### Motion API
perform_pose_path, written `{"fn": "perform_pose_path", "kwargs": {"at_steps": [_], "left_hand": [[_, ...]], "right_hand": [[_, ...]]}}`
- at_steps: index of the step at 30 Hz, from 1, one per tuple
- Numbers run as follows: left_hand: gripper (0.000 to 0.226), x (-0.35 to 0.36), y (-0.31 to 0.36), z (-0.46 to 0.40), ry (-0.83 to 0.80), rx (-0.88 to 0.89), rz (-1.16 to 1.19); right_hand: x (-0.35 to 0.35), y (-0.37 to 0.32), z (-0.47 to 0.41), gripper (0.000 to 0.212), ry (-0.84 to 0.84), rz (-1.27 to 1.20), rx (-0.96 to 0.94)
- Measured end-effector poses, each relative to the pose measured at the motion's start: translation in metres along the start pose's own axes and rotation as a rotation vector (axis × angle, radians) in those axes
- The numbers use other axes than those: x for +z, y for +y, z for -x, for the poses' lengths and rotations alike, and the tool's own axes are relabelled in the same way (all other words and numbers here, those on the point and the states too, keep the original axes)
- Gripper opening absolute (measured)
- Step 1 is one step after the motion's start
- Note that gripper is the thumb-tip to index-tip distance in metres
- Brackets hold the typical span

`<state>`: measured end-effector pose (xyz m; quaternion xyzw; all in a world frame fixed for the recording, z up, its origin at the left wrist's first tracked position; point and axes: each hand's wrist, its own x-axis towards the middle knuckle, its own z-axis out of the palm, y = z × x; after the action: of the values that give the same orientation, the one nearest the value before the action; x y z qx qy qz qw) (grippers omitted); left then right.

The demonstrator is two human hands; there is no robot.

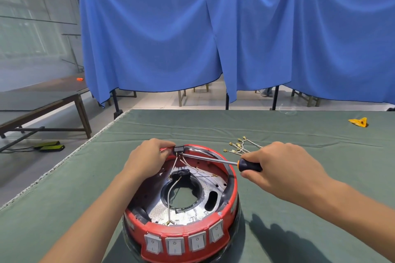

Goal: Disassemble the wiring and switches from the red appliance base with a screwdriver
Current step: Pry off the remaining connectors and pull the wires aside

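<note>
Red appliance base (232, 186) sits upside down at the near edge of the surface (299, 177), approx. mid-width, w/ 4 grey rocker switches (183, 243) in a row on its near wall. Inside: a black block (181, 175) by the centre hole & a few pale wires (171, 198) w/ brass terminals, some loose at the ends.

Left hand (147, 157) grips the far rim, fingers curled over it next to a small black switch (179, 149) set in that rim. Right hand (280, 168) is wrapped round the black-and-orange handle of the 1 screwdriver (215, 159); shaft lies across the opening, tip at that far switch.

Risk, as I judge it: tip is v. close to the left fingers, so a slip while prying could jab them. Too much leverage might crack the plastic rim or snap the switch tabs. Wires still on the switch could tear at the terminals if it pops out fast.

Just beyond the base, a bunch of pulled wires (241, 146), count unclear. Toward the far right corner, 1 yellow scrap (359, 122).
</note>
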<state>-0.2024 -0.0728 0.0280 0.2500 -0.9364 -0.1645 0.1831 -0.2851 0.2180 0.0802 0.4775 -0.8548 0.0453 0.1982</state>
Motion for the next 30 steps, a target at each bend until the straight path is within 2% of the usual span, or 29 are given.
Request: {"fn": "perform_pose_path", "kwargs": {"at_steps": [18,30], "left_hand": [[0.025,-0.003,0.003,0.001,-0.001,0.038,0.027],[0.025,-0.004,0.003,-0.001,-0.007,0.063,0.025]], "right_hand": [[0.003,-0.006,-0.006,0.029,0.001,0.041,0.010],[0.009,0.036,-0.032,0.030,0.012,0.112,-0.218]]}}
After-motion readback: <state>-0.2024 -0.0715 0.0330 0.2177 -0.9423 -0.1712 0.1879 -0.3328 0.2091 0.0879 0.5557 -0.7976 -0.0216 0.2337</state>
